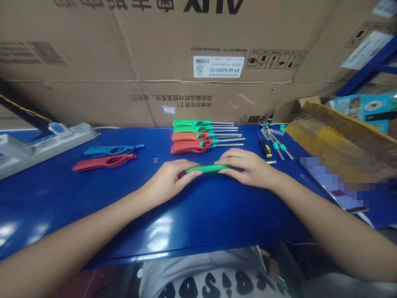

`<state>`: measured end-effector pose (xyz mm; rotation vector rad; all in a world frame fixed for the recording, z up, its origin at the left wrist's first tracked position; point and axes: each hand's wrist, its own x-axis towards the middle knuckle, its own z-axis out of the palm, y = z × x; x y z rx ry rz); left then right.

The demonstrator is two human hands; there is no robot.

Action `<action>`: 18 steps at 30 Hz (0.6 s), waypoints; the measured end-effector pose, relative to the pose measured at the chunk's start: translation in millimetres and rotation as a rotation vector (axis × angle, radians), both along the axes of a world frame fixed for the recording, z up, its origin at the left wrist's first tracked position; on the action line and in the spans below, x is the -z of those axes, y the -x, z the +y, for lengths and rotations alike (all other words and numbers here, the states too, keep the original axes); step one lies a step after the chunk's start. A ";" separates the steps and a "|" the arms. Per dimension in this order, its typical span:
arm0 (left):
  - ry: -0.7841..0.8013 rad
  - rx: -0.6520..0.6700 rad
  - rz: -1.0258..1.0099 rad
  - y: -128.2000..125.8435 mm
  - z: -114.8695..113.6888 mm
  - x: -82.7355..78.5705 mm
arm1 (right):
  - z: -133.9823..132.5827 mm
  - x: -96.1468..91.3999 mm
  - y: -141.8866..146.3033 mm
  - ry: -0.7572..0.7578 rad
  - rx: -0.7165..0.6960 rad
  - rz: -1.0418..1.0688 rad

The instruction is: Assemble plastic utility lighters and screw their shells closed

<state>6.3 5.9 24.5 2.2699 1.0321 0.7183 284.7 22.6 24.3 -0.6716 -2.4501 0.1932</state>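
Both my hands hold a green lighter [208, 169] level above the blue table. My left hand [174, 177] grips its left end between thumb and fingers. At the other end, my right hand [245, 167] pinches it and hides that part, with a metal tube tip [271, 162] showing just past the knuckles. Beyond my hands lie green long-nosed lighters [189, 129] and red ones [187, 146], side by side with metal tubes pointing right. To the left rest a blue lighter handle [102, 150] and a red one [104, 162], with no metal tubes showing.
A black and yellow screwdriver [266, 148] lies right of the lighters, beside loose metal tubes [277, 145]. A phone [333, 186] and a yellow-taped carton [338, 136] are at the right. A white power strip [46, 145] sits left. A large cardboard box [161, 54] stands behind.
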 end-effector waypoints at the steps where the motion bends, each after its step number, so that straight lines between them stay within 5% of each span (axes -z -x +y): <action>1: -0.015 0.008 0.000 -0.4 -0.8 -0.2 | -2.1 -0.1 1.9 -0.024 0.000 0.012; 7: -0.016 0.015 0.016 -1.3 -4.1 -0.3 | -10.4 -1.2 6.5 -0.137 0.076 0.004; 15: -0.065 -0.003 0.104 -1.8 -0.1 8.5 | -3.3 -6.2 2.2 0.001 0.038 -0.154; 18: -0.118 0.034 0.139 0.0 -0.1 11.7 | 0.8 -11.7 -4.4 -0.024 0.220 -0.167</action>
